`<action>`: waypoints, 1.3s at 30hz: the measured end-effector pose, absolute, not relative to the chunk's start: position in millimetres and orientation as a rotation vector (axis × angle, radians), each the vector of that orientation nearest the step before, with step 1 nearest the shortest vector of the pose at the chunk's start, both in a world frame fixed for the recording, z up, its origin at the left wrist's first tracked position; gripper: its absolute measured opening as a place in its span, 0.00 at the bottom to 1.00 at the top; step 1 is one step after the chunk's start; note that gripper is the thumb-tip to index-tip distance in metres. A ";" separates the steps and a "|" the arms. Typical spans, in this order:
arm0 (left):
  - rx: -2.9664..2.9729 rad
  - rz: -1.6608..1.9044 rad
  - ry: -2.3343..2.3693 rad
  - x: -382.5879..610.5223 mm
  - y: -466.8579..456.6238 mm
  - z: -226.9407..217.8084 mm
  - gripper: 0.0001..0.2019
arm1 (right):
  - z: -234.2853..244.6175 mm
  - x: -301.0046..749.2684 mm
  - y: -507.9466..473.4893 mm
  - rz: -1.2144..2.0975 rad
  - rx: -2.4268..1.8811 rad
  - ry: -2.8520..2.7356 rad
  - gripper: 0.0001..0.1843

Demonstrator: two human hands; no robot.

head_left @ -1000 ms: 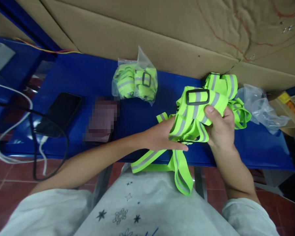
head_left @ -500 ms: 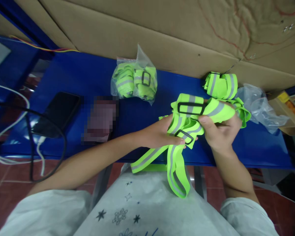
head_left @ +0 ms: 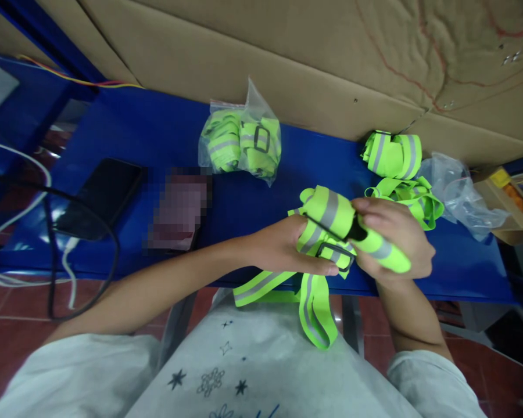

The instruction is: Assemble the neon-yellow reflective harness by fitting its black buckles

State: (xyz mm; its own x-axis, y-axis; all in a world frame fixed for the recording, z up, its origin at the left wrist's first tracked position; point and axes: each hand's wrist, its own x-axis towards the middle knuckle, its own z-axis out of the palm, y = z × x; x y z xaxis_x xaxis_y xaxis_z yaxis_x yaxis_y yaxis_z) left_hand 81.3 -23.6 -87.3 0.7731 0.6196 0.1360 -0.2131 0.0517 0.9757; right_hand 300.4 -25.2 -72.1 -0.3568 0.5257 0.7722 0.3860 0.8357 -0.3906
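Note:
A neon yellow-green reflective strap (head_left: 326,212) with grey stripes and black buckles is bunched between both hands. My left hand (head_left: 283,247) is closed around the bundle, its thumb lying beside a black rectangular buckle (head_left: 335,255). On the other side, my right hand (head_left: 396,238) grips a folded length of the same strap, close to a second buckle seen edge-on. Loose loops (head_left: 316,313) hang below over the table's front edge, towards my lap. Behind my right hand lie a loose strap pile (head_left: 412,194) and a rolled strap (head_left: 394,154).
Clear bags with rolled straps (head_left: 239,142) sit at the back of the blue table (head_left: 326,151). A black phone-like device (head_left: 100,197) with a white cable and a blurred-out item (head_left: 178,212) lie left. An empty plastic bag (head_left: 455,194) and cardboard box (head_left: 505,200) are right.
My right hand has turned over and lowered its strap end. The upper buckle has tipped from facing me to edge-on. More of the loose strap pile behind now shows.

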 end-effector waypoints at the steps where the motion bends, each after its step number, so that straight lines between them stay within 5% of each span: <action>1: 1.377 0.654 0.367 79.7 -24.1 -85.2 0.14 | -71.8 302.0 -25.9 0.176 -0.663 -2.003 0.24; 5: 1.161 0.680 0.390 72.7 -24.2 -80.3 0.26 | -65.7 307.9 -19.6 0.231 -0.766 -2.041 0.15; 8: 0.906 0.701 0.318 72.0 -21.5 -82.9 0.37 | -58.4 310.6 -11.4 0.202 -0.720 -2.233 0.19; 13: 0.763 0.744 0.446 77.2 -15.2 -88.0 0.31 | -51.2 311.4 -4.3 0.239 -0.633 -2.416 0.26; 18: 0.927 0.816 0.546 75.2 -13.9 -83.1 0.24 | -44.5 313.6 -1.3 0.765 -0.620 -2.191 0.22; 23: 1.096 0.805 0.547 76.4 -18.5 -80.6 0.26 | -51.7 308.1 -1.0 1.047 -0.865 -1.862 0.43; 27: 1.051 0.836 0.555 79.9 -16.3 -85.4 0.26 | -60.2 302.6 -7.0 1.040 -1.022 -1.830 0.32; 33: 0.832 0.554 0.382 76.3 -7.2 -97.4 0.41 | -66.2 304.4 -9.9 0.935 -1.078 -1.572 0.25; 36: 0.947 0.410 0.296 75.4 -11.5 -98.9 0.35 | -72.4 305.3 -4.0 0.927 -0.987 -1.386 0.13; 39: 1.025 0.328 0.305 75.7 -17.0 -95.7 0.26 | -78.5 303.6 -0.6 0.834 -0.942 -1.336 0.14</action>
State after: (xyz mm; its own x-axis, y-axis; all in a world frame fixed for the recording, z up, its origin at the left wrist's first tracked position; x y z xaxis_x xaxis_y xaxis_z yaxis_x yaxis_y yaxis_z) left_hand 75.7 -17.0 -95.7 0.9097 0.4046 -0.0937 -0.1233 0.4785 0.8694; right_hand 303.6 -0.6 -78.5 0.0711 0.9099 0.4087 0.0330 0.4074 -0.9127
